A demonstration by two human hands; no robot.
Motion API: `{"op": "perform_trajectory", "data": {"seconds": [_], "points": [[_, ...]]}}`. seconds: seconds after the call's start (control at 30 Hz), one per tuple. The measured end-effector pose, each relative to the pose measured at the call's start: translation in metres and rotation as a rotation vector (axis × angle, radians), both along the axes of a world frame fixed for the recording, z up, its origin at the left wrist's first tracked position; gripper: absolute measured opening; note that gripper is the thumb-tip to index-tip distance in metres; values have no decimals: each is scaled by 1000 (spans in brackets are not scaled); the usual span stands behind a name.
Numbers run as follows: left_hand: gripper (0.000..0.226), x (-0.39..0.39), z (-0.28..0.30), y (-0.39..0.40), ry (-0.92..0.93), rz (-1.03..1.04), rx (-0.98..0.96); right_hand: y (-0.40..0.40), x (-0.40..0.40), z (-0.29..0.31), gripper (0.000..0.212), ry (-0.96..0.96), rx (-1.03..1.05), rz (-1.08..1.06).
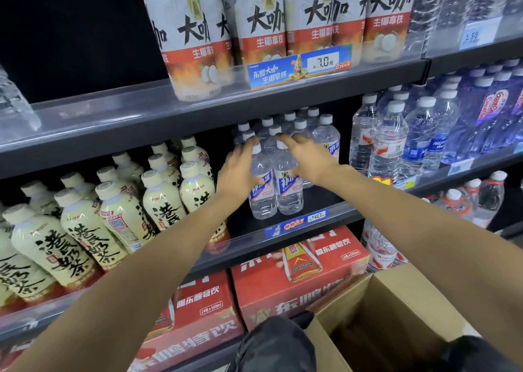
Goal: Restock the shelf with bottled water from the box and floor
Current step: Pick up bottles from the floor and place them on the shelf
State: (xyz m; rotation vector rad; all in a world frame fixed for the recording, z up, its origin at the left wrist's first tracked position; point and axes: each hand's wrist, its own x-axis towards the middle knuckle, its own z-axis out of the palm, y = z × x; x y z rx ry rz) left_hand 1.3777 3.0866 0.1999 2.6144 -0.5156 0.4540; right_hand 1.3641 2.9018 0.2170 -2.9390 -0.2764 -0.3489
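Observation:
Two clear water bottles with white caps and blue-and-white labels stand side by side at the front of the middle shelf [334, 216]. My left hand [239, 170] wraps the left bottle [261, 199] from its left side, thumb across the front. On the other side, my right hand [307, 158] holds the right bottle [289, 196], fingers reaching over its cap. Behind them stand several more of the same bottles [325, 134]. The open cardboard box [396, 292] sits at the lower right; the part of its inside that I see holds nothing.
Cream milk-tea bottles [164, 202] crowd the shelf to the left. Other brands of water [393, 142] fill the right side. Large coffee drink bottles [260, 23] stand on the shelf above. Red drink cartons [297, 284] sit below. A blue price tag [297, 223] is clipped to the shelf edge.

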Motion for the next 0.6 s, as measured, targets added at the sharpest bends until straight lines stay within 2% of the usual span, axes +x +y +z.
{"op": "perform_trajectory", "data": {"seconds": [0.33, 0.6], "points": [[91, 4, 7, -4, 13, 13, 75, 2, 11, -5, 90, -40, 19, 5], [96, -5, 6, -3, 25, 3, 182, 7, -12, -5, 92, -28, 19, 13]]}}
